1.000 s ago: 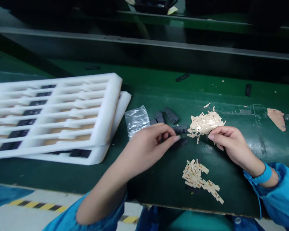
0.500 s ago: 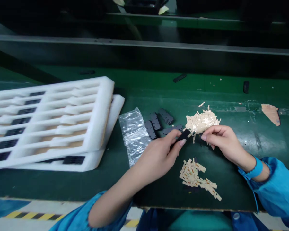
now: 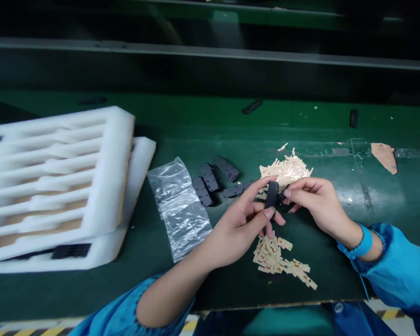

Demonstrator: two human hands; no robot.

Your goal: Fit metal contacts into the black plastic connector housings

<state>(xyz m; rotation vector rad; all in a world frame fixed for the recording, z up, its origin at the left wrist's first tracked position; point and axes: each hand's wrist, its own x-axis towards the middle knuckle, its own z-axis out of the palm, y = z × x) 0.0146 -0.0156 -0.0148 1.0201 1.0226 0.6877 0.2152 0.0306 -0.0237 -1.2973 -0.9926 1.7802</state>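
Note:
Between thumb and fingers, my left hand [image 3: 241, 225] grips a small black rectangular plastic part [image 3: 272, 194], its flat face turned up toward me. My right hand [image 3: 317, 200] is pinched close beside that part's right side. Something small and dark shows at its fingertips, too little to make out. Just behind both hands lies a heap of thin cream-coloured strips [image 3: 289, 168]. Nearer to me, below my left fingers, is a second pile of cream strips with brownish marks [image 3: 273, 259]. Several black plastic parts [image 3: 226, 168] lie left of the heap.
A clear plastic bag [image 3: 180, 205] lies left of my left hand. Two stacked white foam trays [image 3: 121, 140] with slots, some holding black parts, fill the left side. Loose black pieces [image 3: 252, 107] lie toward the back, and a brown scrap [image 3: 384, 157] sits at right on the green table.
My left hand has turned the black part from slanting to nearly upright and spread its fingers around it. My right hand has come in against the part. The view has shifted right.

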